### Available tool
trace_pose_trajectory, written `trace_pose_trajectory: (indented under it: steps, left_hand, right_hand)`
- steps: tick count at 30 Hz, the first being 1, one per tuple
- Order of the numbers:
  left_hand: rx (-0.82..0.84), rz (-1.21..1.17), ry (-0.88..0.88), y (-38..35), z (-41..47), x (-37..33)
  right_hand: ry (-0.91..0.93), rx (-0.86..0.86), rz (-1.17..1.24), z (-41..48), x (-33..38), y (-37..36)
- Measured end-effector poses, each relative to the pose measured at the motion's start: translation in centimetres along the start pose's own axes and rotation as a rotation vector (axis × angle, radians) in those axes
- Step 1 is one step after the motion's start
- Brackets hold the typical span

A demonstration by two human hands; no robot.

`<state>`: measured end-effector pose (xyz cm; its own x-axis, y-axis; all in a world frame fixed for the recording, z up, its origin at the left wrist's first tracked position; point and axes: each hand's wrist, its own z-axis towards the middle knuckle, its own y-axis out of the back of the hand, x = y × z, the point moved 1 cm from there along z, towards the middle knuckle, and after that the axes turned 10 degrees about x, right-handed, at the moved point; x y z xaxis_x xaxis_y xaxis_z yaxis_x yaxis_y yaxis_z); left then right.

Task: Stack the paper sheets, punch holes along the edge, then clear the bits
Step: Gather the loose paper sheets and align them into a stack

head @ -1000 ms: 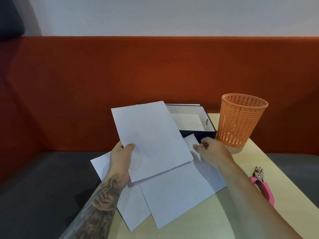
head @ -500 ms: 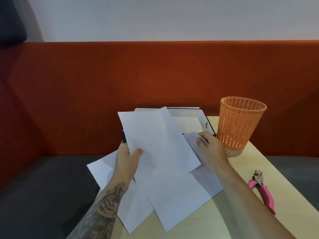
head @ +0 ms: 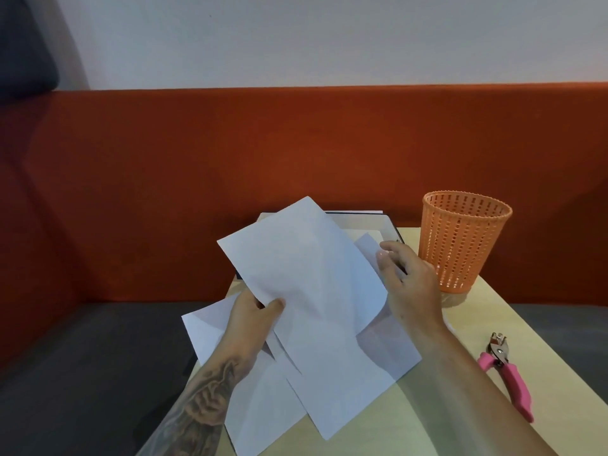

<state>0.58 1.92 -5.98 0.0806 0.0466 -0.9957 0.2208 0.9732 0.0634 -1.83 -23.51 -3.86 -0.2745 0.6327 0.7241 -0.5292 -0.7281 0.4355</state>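
My left hand [head: 251,319] pinches the lower left edge of a white paper sheet [head: 306,268] and holds it lifted and tilted above the table. Several more white sheets [head: 345,383] lie fanned out and overlapping on the pale table [head: 437,419] beneath it. My right hand [head: 406,284] rests on the right side of the loose sheets, fingers spread, at the corner of a small sheet by the box. A pink-handled hole punch [head: 508,373] lies on the table at the right, apart from both hands.
An orange perforated basket [head: 464,240] stands at the table's back right. A shallow dark box with a white inside [head: 368,223] sits behind the sheets. A red sofa back and grey seat surround the table.
The lifted sheet has tilted further, its top corner swinging right over the box. My right hand has shifted slightly along the edge of the loose sheets.
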Motion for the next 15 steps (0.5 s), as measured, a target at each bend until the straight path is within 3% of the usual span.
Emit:
trace_pose_trajectory:
  steps: [5,8,12,15]
  left_hand:
    - [-0.048,-0.089,-0.01,0.8,0.3,0.5]
    - [-0.031,-0.131,-0.015,0.9,0.2,0.6]
    - [-0.004,-0.17,-0.012,0.7,0.4,0.7]
    - [0.017,-0.186,-0.011,0.6,0.2,0.2]
  right_hand:
    - [0.042,-0.022,-0.041,0.1,0.3,0.2]
    - [0.002,0.097,-0.122,0.2,0.0,-0.4]
    - [-0.136,0.235,0.045,-0.1,-0.3,-1.3]
    - [-0.19,0.217,0.16,0.1,-0.5,-1.4]
